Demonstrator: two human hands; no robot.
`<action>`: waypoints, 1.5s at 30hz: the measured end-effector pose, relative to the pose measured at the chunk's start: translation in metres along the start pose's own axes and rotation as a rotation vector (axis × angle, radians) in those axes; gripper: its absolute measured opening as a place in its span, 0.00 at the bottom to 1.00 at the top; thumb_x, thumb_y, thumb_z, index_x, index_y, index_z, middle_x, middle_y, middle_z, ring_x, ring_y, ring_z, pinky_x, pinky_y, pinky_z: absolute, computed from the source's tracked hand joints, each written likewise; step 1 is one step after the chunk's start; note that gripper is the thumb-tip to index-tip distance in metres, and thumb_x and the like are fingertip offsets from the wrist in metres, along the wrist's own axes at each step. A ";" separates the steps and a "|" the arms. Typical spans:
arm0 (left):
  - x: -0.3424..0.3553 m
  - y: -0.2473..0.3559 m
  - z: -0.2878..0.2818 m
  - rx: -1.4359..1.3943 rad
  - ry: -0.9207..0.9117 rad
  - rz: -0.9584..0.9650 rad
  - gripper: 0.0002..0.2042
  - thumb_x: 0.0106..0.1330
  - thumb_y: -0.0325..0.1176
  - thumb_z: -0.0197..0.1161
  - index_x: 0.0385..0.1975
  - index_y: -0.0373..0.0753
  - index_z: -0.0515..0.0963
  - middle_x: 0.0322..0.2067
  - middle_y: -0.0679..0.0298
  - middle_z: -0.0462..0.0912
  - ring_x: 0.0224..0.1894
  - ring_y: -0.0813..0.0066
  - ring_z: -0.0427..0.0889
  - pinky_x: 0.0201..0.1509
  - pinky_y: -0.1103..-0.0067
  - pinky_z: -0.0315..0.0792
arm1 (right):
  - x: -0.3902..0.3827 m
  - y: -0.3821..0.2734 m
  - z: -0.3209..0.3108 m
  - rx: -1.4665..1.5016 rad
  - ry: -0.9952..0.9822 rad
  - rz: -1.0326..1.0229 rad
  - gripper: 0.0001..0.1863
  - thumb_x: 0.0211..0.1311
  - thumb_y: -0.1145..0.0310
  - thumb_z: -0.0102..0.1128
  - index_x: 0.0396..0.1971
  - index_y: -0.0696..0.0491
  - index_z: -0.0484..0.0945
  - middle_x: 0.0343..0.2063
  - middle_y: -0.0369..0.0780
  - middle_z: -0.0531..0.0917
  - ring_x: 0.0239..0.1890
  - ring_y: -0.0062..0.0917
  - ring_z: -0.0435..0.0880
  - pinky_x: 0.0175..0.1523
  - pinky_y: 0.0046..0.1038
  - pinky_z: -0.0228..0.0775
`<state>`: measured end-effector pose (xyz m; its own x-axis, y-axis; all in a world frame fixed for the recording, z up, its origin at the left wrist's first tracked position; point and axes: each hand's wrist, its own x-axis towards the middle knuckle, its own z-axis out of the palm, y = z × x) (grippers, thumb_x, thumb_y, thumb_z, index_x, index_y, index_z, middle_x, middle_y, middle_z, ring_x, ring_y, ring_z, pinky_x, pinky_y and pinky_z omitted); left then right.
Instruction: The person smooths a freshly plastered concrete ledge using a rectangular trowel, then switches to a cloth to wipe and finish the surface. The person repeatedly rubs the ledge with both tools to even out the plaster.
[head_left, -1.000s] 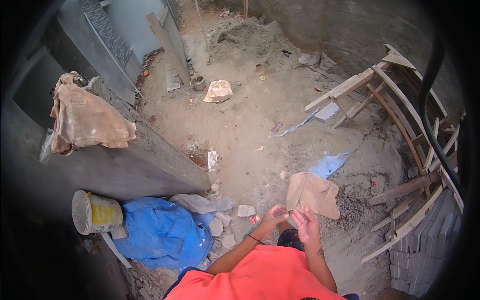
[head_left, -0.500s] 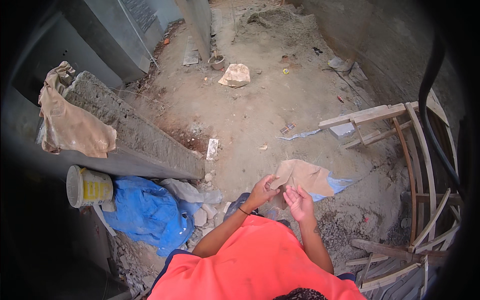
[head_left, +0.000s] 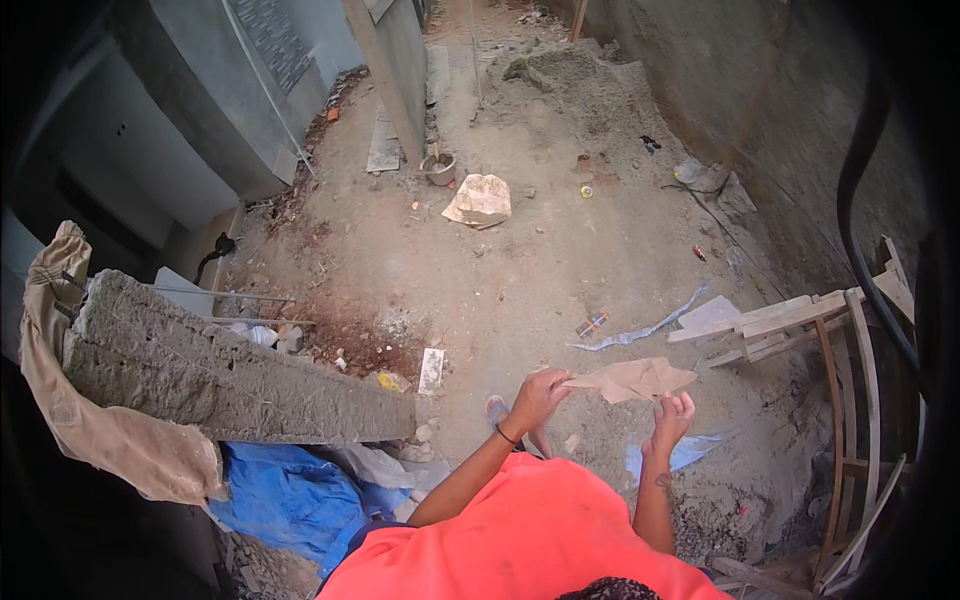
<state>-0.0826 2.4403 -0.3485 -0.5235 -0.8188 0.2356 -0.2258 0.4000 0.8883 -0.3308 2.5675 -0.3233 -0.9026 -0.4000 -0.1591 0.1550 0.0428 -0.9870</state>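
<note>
A creased sheet of brown paper point(head_left: 632, 379) stretches between my two hands, above the dirt floor. My left hand point(head_left: 538, 400) is closed, pinching the paper's left end between thumb and fingers. At the paper's right end, my right hand point(head_left: 670, 420) has its fingers curled around the lower edge and grips it. Beneath the paper, by my right wrist, a pale blue plastic scrap point(head_left: 690, 452) lies on the ground. One sandalled foot point(head_left: 496, 408) shows beyond my left forearm.
At left runs a low rough concrete wall point(head_left: 240, 370) with brown cloth point(head_left: 120, 440) draped over its end. Blue tarpaulin point(head_left: 290, 495) lies beside it. Wooden framing point(head_left: 780, 318) stands at right. Farther ahead are a crumpled paper bag point(head_left: 480, 201), a bucket point(head_left: 438, 170) and a sand heap point(head_left: 580, 80).
My hands have moved apart and the paper is now lifted and held out between them. The right hand, earlier open-palmed, has closed on its edge. The view has shifted; a foot now shows.
</note>
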 end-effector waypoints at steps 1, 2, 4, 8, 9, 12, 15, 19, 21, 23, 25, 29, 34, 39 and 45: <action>0.029 -0.014 -0.014 0.019 0.034 0.126 0.14 0.66 0.29 0.70 0.51 0.35 0.83 0.36 0.56 0.84 0.32 0.63 0.83 0.38 0.70 0.76 | 0.002 -0.003 0.032 -0.245 0.023 -0.197 0.27 0.65 0.62 0.71 0.60 0.54 0.74 0.55 0.44 0.78 0.55 0.33 0.79 0.64 0.44 0.70; 0.059 -0.027 -0.032 0.012 0.061 0.245 0.14 0.66 0.30 0.70 0.50 0.36 0.83 0.35 0.55 0.84 0.32 0.60 0.84 0.37 0.68 0.76 | 0.004 -0.007 0.065 -0.479 -0.084 -0.531 0.37 0.61 0.64 0.74 0.68 0.55 0.69 0.60 0.47 0.75 0.61 0.38 0.75 0.68 0.44 0.65; 0.097 -0.045 -0.061 0.054 -0.064 0.217 0.13 0.67 0.32 0.70 0.49 0.38 0.84 0.34 0.55 0.83 0.33 0.54 0.83 0.38 0.65 0.77 | 0.008 -0.018 0.130 -0.644 -0.468 -0.612 0.38 0.57 0.65 0.76 0.67 0.55 0.70 0.59 0.49 0.76 0.62 0.38 0.76 0.68 0.42 0.65; 0.173 -0.065 -0.112 0.155 -0.224 0.282 0.13 0.69 0.38 0.68 0.50 0.41 0.83 0.33 0.57 0.80 0.35 0.52 0.83 0.39 0.62 0.78 | 0.025 -0.043 0.243 -0.986 -1.035 -0.516 0.35 0.53 0.61 0.80 0.60 0.58 0.76 0.54 0.50 0.81 0.59 0.33 0.80 0.64 0.36 0.69; 0.190 -0.072 -0.123 0.200 -0.278 0.268 0.13 0.68 0.38 0.68 0.50 0.42 0.83 0.33 0.57 0.80 0.35 0.53 0.83 0.38 0.62 0.78 | 0.031 -0.047 0.265 -0.966 -1.024 -0.273 0.33 0.54 0.60 0.80 0.57 0.58 0.77 0.51 0.48 0.83 0.56 0.31 0.82 0.60 0.34 0.71; 0.228 -0.099 -0.146 0.252 -0.346 0.264 0.13 0.67 0.38 0.68 0.49 0.43 0.83 0.34 0.59 0.80 0.35 0.54 0.84 0.37 0.63 0.78 | 0.050 -0.051 0.316 -0.822 -1.007 0.235 0.26 0.57 0.60 0.78 0.50 0.58 0.79 0.41 0.41 0.86 0.45 0.23 0.85 0.50 0.29 0.74; 0.265 -0.134 -0.156 0.202 -0.267 0.266 0.12 0.66 0.37 0.68 0.47 0.44 0.83 0.35 0.60 0.81 0.35 0.54 0.84 0.36 0.63 0.78 | 0.078 -0.044 0.354 -0.567 -1.046 0.307 0.17 0.61 0.64 0.75 0.44 0.57 0.81 0.34 0.35 0.85 0.37 0.17 0.82 0.42 0.25 0.74; 0.330 -0.177 -0.158 0.195 -0.193 0.156 0.12 0.65 0.38 0.68 0.46 0.44 0.83 0.37 0.60 0.82 0.39 0.54 0.84 0.38 0.63 0.78 | 0.146 -0.029 0.413 -0.390 -1.104 0.497 0.12 0.62 0.67 0.72 0.39 0.57 0.81 0.30 0.34 0.83 0.35 0.18 0.80 0.40 0.27 0.73; 0.379 -0.199 -0.158 0.192 -0.218 0.091 0.13 0.65 0.39 0.69 0.46 0.42 0.82 0.39 0.59 0.82 0.41 0.55 0.84 0.42 0.64 0.78 | 0.195 -0.023 0.451 -0.600 -1.177 0.318 0.12 0.63 0.66 0.72 0.39 0.57 0.81 0.30 0.36 0.84 0.34 0.20 0.81 0.40 0.29 0.73; 0.435 -0.222 -0.158 0.165 -0.273 0.001 0.14 0.66 0.40 0.69 0.46 0.40 0.82 0.40 0.59 0.82 0.44 0.58 0.84 0.47 0.67 0.77 | 0.251 -0.022 0.497 -0.909 -1.218 -0.064 0.12 0.63 0.65 0.71 0.39 0.57 0.81 0.30 0.39 0.85 0.34 0.24 0.83 0.40 0.31 0.73; 0.501 -0.250 -0.166 -0.061 -0.398 -0.031 0.15 0.68 0.42 0.69 0.46 0.37 0.81 0.42 0.61 0.82 0.46 0.65 0.82 0.50 0.71 0.75 | 0.309 -0.025 0.548 -0.821 -1.268 -0.232 0.13 0.63 0.64 0.71 0.39 0.57 0.81 0.29 0.43 0.85 0.33 0.30 0.84 0.40 0.33 0.73; 0.643 -0.285 -0.159 -0.739 -0.390 -0.389 0.18 0.70 0.45 0.69 0.45 0.34 0.80 0.43 0.66 0.80 0.48 0.78 0.75 0.54 0.76 0.70 | 0.416 -0.046 0.658 -0.848 -1.296 -0.444 0.13 0.62 0.62 0.72 0.36 0.57 0.82 0.30 0.47 0.86 0.33 0.40 0.85 0.39 0.36 0.74; 0.773 -0.301 -0.173 -0.609 -0.363 -0.452 0.14 0.68 0.42 0.72 0.39 0.38 0.80 0.33 0.74 0.75 0.36 0.86 0.69 0.38 0.82 0.66 | 0.523 -0.081 0.773 -0.865 -1.379 -0.735 0.18 0.59 0.55 0.74 0.34 0.57 0.83 0.28 0.49 0.86 0.34 0.47 0.85 0.37 0.42 0.73; 0.895 -0.364 -0.185 -0.681 -0.405 -0.474 0.11 0.68 0.40 0.72 0.34 0.39 0.82 0.26 0.77 0.76 0.28 0.90 0.70 0.29 0.85 0.63 | 0.619 -0.088 0.861 -0.846 -1.499 -0.548 0.19 0.59 0.54 0.74 0.32 0.57 0.83 0.26 0.50 0.84 0.31 0.49 0.84 0.36 0.43 0.72; 1.080 -0.459 -0.184 -0.780 -0.288 -0.592 0.08 0.71 0.35 0.70 0.32 0.39 0.83 0.27 0.76 0.79 0.27 0.91 0.72 0.29 0.85 0.66 | 0.737 -0.074 1.003 -1.059 -1.316 -0.575 0.19 0.60 0.53 0.74 0.30 0.56 0.83 0.27 0.47 0.84 0.30 0.48 0.83 0.34 0.44 0.72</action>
<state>-0.3926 1.2968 -0.4294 -0.7022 -0.6269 -0.3375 0.0318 -0.5013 0.8647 -0.6049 1.3513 -0.3443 0.2224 -0.9488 -0.2244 -0.8108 -0.0521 -0.5830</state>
